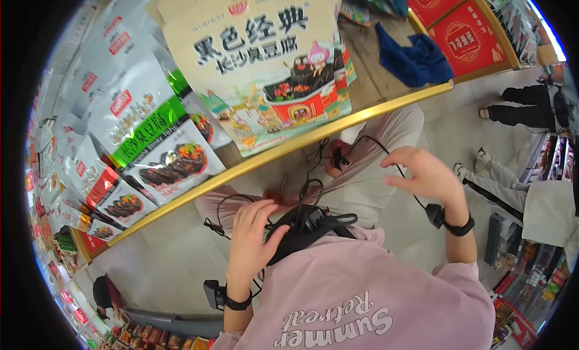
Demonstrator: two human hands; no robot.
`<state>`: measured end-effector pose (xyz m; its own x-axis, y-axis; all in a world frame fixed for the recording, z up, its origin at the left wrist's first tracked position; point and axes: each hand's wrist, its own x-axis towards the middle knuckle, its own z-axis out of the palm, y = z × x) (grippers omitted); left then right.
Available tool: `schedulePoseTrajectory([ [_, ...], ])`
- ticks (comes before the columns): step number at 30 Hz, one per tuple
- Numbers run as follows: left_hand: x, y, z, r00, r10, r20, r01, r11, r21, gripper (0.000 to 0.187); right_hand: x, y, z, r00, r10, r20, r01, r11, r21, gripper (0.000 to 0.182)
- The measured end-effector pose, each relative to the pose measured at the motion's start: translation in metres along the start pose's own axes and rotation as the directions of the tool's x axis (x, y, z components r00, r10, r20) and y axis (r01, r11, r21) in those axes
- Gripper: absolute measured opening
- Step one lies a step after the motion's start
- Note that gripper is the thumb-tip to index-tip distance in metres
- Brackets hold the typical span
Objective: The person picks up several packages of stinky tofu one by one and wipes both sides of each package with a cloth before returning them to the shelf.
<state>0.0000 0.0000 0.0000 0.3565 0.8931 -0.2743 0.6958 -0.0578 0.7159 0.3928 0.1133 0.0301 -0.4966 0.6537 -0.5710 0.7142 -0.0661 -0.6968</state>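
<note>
My left hand [250, 235] is in front of my waist, palm down, its fingers extended and the thumb apart, holding nothing. Farther right, my right hand [425, 176] hangs in the air with curved fingers and a gap to the thumb; it too is bare. A thin black cable [405, 172] runs behind it. Ahead of both hands stands a cream bag of black stinky tofu [265, 66] on a gold-edged shelf [374, 107]. Beside it on the left are silver tofu bags with a green band [151, 133]. A dark blue cloth [416, 57] lies on the shelf at the right.
Red boxes [464, 36] fill the far right of the display. A black waist pouch [301, 229] with cables is at my middle. People stand in the aisle at right, one in black trousers [525, 109]. Another person [108, 296] is at lower left, near stocked shelves.
</note>
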Motion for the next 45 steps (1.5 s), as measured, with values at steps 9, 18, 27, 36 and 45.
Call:
schedulePoseTrajectory([
  [9, -0.041, -0.017, 0.029, 0.937, -0.350, 0.013, 0.349, 0.929, -0.126, 0.051, 0.009, 0.057, 0.087, 0.840, 0.213, -0.499, -0.156, 0.976, 0.154, 0.028],
  [18, -0.055, -0.044, 0.006, 0.954, -0.299, -0.028, 0.292, 0.945, -0.145, 0.044, 0.013, 0.054, 0.093, 0.763, 0.266, -0.589, -0.375, 0.925, -0.068, 0.026],
  [27, -0.022, -0.049, -0.046, 0.955, -0.182, -0.235, 0.160, 0.981, -0.107, 0.041, 0.034, -0.112, -0.021, 0.673, -0.358, -0.647, 0.239, 0.933, -0.267, 0.009],
  [36, 0.009, -0.011, -0.070, 0.967, 0.080, -0.244, -0.107, 0.989, -0.100, 0.038, 0.177, -0.282, -0.187, 0.388, -0.827, -0.408, 0.413, 0.551, -0.725, 0.018],
  [45, -0.018, -0.030, -0.051, 0.966, -0.094, -0.239, 0.029, 0.964, -0.264, 0.037, 0.268, -0.281, -0.225, 0.664, -0.632, -0.400, 0.205, 0.668, -0.715, 0.023],
])
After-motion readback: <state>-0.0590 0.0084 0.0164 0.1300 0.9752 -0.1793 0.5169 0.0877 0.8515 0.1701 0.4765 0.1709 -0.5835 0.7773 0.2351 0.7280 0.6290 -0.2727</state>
